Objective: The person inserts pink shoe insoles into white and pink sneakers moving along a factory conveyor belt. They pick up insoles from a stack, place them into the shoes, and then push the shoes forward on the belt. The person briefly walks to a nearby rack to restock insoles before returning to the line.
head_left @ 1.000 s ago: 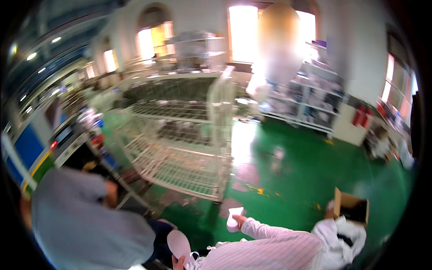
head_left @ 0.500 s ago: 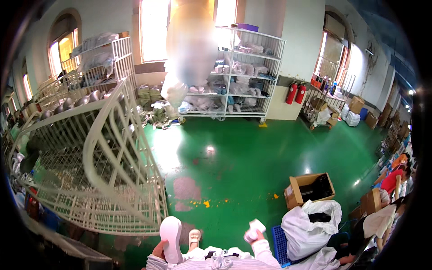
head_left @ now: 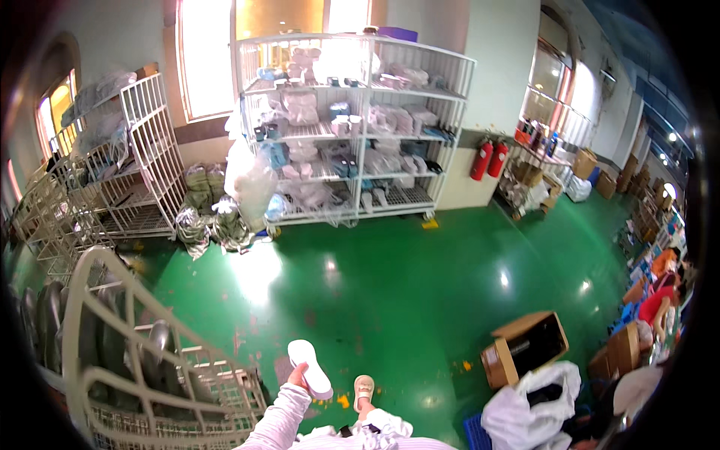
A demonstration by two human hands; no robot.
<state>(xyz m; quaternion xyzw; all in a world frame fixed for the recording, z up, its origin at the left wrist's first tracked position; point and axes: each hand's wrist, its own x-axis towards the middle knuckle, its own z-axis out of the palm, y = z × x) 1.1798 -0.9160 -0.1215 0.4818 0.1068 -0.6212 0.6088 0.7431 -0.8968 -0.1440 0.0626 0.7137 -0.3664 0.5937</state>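
My left hand (head_left: 299,376) is closed around the edge of a white shoe sole (head_left: 310,369), long and rounded at both ends. I hold it low in front of me, over the green floor. The sleeve of that arm is pale and striped. My right hand is out of the picture. Just right of the sole, my foot in a beige slipper (head_left: 364,387) stands on the floor.
A cream metal rack cart (head_left: 161,375) holding dark shoe-like forms stands close on my left. Ahead is a white shelf rack (head_left: 364,135) with bagged goods. At right are an open cardboard box (head_left: 501,364), a white sack (head_left: 525,412) and people; fire extinguishers (head_left: 482,160) hang beyond.
My left hand has moved right and forward with the sole. The right hand, which held a small white thing, has left the view. My viewpoint has shifted, with the cart now lower left.
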